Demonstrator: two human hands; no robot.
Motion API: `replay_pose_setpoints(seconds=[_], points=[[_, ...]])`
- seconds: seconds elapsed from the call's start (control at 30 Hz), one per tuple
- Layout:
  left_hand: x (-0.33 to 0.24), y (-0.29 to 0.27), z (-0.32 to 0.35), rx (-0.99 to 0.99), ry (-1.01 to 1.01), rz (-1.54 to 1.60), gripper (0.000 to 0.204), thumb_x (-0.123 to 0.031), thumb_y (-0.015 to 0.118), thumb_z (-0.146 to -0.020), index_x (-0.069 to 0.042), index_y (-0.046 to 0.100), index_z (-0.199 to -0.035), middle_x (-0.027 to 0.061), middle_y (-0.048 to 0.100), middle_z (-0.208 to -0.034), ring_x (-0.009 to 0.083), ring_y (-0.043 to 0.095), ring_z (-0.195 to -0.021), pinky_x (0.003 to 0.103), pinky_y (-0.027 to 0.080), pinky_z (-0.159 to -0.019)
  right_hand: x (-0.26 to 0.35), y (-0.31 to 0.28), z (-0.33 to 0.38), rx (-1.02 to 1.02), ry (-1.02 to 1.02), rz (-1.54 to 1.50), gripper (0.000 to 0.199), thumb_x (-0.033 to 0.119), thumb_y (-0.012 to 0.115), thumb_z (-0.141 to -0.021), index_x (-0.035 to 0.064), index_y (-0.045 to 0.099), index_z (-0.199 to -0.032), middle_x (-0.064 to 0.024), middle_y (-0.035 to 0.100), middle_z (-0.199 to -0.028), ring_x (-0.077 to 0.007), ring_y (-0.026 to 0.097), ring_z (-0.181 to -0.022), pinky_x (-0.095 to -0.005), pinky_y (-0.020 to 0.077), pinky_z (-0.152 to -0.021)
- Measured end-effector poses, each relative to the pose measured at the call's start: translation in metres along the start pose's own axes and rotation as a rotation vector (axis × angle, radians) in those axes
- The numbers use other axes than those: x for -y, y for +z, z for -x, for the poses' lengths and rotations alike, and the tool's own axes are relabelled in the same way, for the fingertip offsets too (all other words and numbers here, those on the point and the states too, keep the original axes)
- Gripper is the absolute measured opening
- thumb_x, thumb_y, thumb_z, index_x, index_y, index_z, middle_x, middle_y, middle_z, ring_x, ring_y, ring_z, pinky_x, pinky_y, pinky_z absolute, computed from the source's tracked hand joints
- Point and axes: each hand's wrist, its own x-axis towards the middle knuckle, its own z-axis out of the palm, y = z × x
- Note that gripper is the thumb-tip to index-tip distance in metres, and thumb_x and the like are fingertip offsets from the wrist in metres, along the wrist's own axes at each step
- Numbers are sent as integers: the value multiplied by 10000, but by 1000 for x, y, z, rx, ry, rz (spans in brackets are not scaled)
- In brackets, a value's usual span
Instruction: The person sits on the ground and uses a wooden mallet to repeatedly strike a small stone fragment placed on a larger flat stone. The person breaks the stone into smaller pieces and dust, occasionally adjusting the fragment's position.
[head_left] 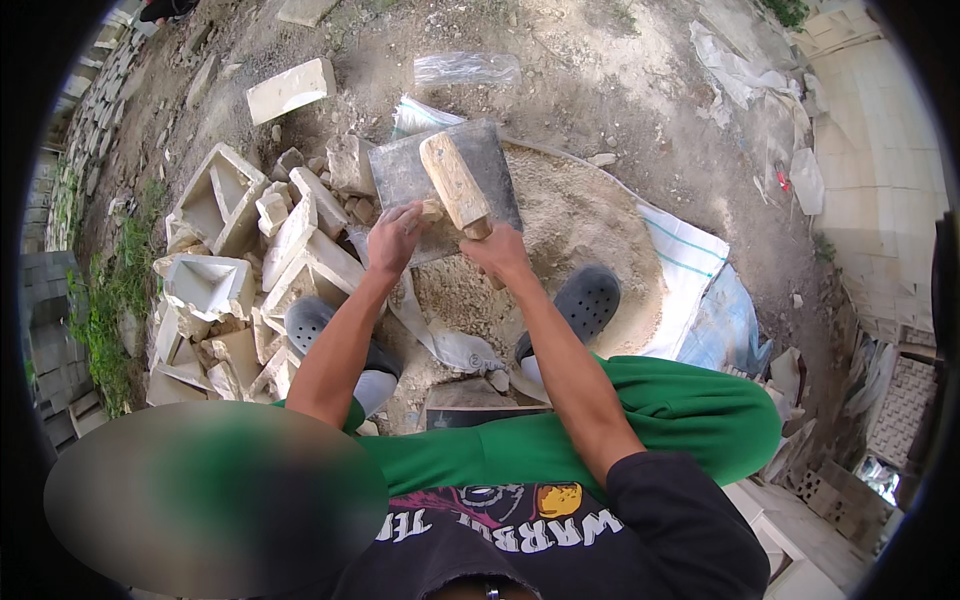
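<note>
A wooden mallet (452, 178) with a thick, pale, chipped head is in my right hand (497, 252), whose fingers wrap round its short handle. Its head hangs over a flat dark grey slab (497, 165). On the near left part of that slab, my left hand (394, 238) pinches a small tan stone chunk (431, 210) beside the mallet head. Pale crushed grit (575, 215) lies to the right of the slab and between my feet, on a white woven sheet (685, 245) with a green stripe.
Broken pale stone blocks and hollow box-shaped pieces (210, 285) are heaped at my left. A whitish slab (292, 90) and clear plastic wrap (467, 69) lie farther off. My grey clogs (585, 303) stand close on either side. Blue sheeting (725, 325) is at the right.
</note>
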Motion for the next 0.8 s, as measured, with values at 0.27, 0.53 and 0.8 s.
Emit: replay_pose_setpoints(seconds=[0.27, 0.53, 0.8], points=[[3, 2, 0, 7, 11, -32, 357, -186, 771, -827, -123, 738, -1177, 43, 721, -1194, 259, 682, -1069, 366, 553, -901, -14, 35, 0, -217, -219, -257, 299, 257, 692, -750, -14, 727, -871, -133, 695, -645, -240, 702, -559, -376, 564, -582], [-6, -2, -1, 66, -108, 2, 394, -252, 790, -833, -113, 716, -1193, 77, 716, -1129, 280, 704, -936, 388, 560, -807, -27, 17, 0, 1, 105, -134, 478, 396, 754, -704, 13, 752, -989, -194, 740, -794, -339, 746, -765, -419, 585, -749], [8, -5, -18, 245, -159, 116, 484, -285, 799, -824, -44, 643, -1213, 161, 647, -1038, 288, 681, -878, 398, 542, -796, -15, -18, 18, -113, 83, -403, 250, 270, 732, -760, 31, 707, -827, -75, 678, -645, -178, 691, -558, -343, 560, -590]])
